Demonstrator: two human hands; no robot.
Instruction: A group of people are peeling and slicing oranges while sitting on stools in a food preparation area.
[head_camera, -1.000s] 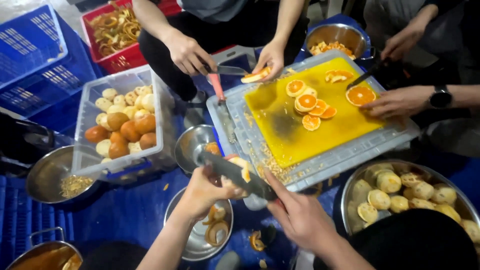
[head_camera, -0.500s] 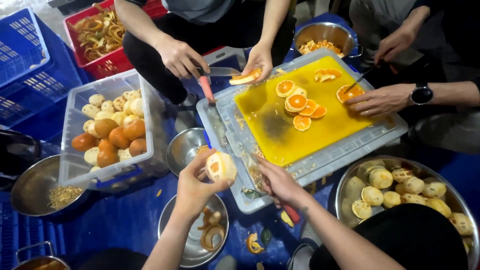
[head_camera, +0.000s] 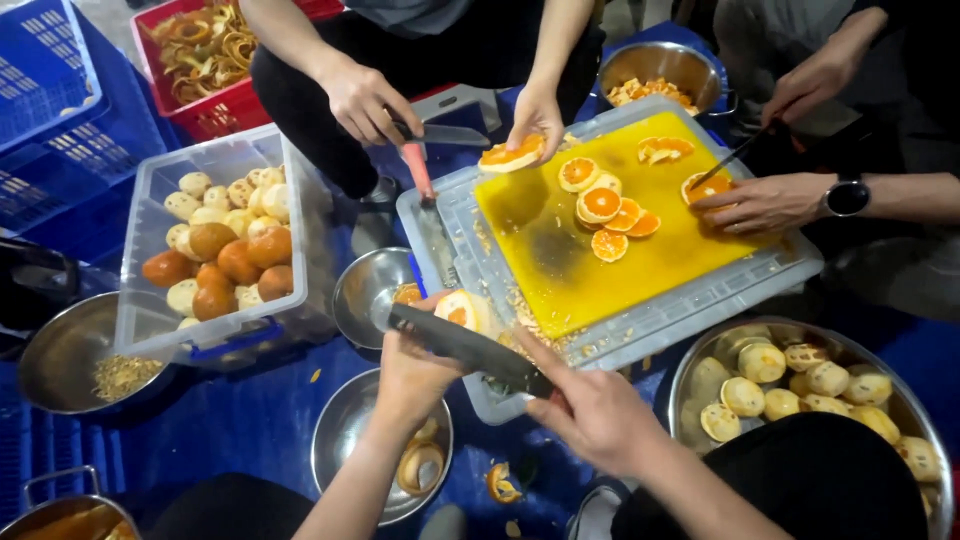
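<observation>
Both hands raised — left hand (head_camera: 415, 370) grips orange (head_camera: 462, 310), right hand (head_camera: 590, 410) knife (head_camera: 465, 345).

Dark, matt steel on the long knife blade (head_camera: 465, 347), faintly glossy along its edge. Pale, rough, pithy flesh on the peeled orange (head_camera: 462, 310). Wet, glossy yellow plastic on the cutting board (head_camera: 560, 250), juice-slicked and speckled with pulp. Clear, ribbed, slightly cloudy plastic on the upturned lid (head_camera: 640, 330) beneath and the storage bin (head_camera: 240, 160). Polished, reflective stainless steel on the round bowls (head_camera: 365, 290). Hard, moulded lattice plastic, blue, on the crates (head_camera: 50, 60). Dimpled, waxy orange rind on the unpeeled fruit (head_camera: 240, 262).
</observation>
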